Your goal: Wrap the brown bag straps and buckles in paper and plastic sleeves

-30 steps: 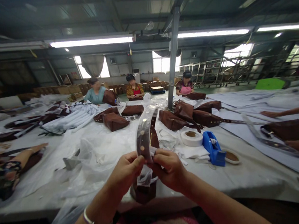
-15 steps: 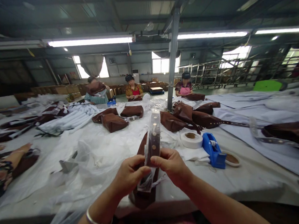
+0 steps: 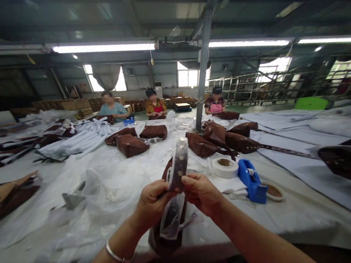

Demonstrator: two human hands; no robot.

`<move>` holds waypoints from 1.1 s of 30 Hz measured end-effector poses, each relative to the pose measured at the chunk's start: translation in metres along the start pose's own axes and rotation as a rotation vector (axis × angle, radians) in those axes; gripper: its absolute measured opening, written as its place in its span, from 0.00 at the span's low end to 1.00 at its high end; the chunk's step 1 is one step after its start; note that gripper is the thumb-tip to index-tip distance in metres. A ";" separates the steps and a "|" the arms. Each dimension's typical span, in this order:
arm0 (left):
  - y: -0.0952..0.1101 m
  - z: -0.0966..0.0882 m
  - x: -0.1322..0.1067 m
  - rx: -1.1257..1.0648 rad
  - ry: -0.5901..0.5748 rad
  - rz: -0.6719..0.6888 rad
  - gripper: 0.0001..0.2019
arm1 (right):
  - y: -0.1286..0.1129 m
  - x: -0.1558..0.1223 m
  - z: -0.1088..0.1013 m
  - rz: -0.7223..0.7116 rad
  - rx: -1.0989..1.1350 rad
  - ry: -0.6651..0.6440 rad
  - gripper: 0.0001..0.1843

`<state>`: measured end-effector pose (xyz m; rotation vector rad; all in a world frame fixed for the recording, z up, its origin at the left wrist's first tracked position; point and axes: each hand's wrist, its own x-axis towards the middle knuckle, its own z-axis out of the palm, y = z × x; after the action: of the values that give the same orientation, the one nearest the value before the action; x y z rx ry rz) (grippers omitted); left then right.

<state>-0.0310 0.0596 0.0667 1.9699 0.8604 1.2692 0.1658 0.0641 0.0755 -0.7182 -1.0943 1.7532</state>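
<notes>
My left hand and my right hand are close to me, above the near edge of the table. Both are pinched on a brown strap with small round studs. The strap stands up between my hands and has a clear plastic sleeve around it. The loose end of the sleeve hangs down below my fingers. My left thumb is on the front of the strap, and my right fingers press its other side, so both hands are closed on it. A thin silver bangle sits on my left wrist. Under the strap, a brown bag hangs at the table edge. To the left of my hands lies a heap of clear plastic bags. A bit farther, to the right, a white roll of tape lies flat, and just beside it stands a blue tape holder. Past those, more brown bags lie on the white table cover. A grey post stands up behind them. At the far end, three people sit at the table, each with their hands near brown bags. Long bright lamps glow on the roof.
</notes>
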 end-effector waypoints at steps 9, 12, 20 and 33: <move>-0.011 -0.012 0.039 -0.696 -0.120 -0.528 0.21 | 0.010 0.014 -0.010 -0.904 -1.278 0.010 0.13; -0.013 -0.010 0.045 -0.644 -0.076 -0.522 0.17 | 0.006 0.024 -0.021 -0.713 -1.083 -0.055 0.12; -0.031 -0.015 0.038 -0.038 -0.169 -0.159 0.05 | 0.010 0.058 -0.020 0.164 0.148 0.090 0.30; -0.060 -0.008 0.067 -0.628 0.012 -0.618 0.24 | 0.030 0.075 -0.039 -0.342 -0.790 0.018 0.18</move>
<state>-0.0279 0.1491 0.0564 1.0881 0.8490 1.0082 0.1549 0.1414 0.0306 -0.9326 -1.8007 0.9951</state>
